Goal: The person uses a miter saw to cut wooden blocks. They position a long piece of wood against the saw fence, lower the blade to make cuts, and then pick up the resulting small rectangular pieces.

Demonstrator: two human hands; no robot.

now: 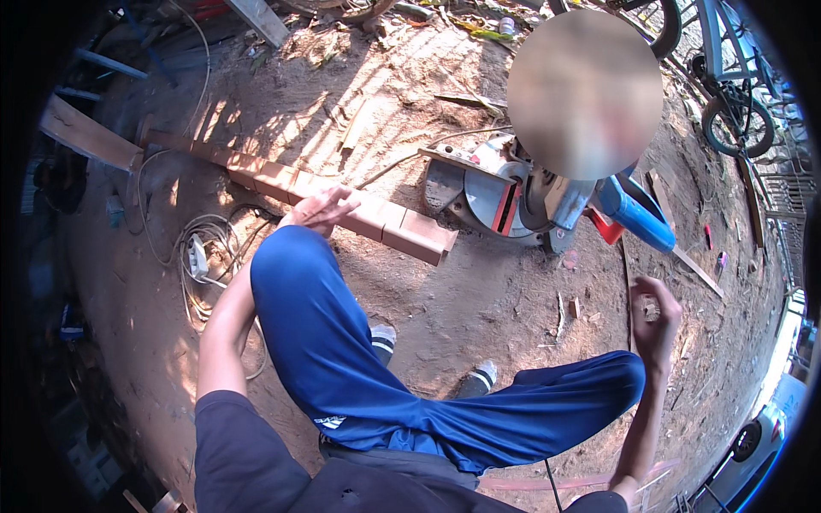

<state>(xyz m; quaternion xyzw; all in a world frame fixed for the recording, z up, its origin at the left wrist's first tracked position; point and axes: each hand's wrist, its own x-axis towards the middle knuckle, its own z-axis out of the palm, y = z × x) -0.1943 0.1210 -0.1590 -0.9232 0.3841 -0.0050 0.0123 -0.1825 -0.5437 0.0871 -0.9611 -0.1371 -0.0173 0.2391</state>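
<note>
My left hand (321, 210) is beside my raised left knee, at a row of reddish-brown wooden pieces (363, 214). Its fingers are stretched out over the wood, with nothing gripped; whether they touch it I cannot tell. The pieces sit end to end in a line running from the far left toward the middle. Beyond my right knee, my right hand (657, 321) hangs in the air, fingers curled into a loose ring, nothing visible inside. A power saw (492, 201) with a round disc stands on the ground beyond the wood's near end.
A blue tool-like body (637, 214) lies right of the saw. A blurred disc covers what is above it. Coiled cable with a white power strip (197, 257) lies at left. Wood scraps (575, 308) dot the dirt. A bicycle (737, 120) stands far right; a car (753, 440) is lower right.
</note>
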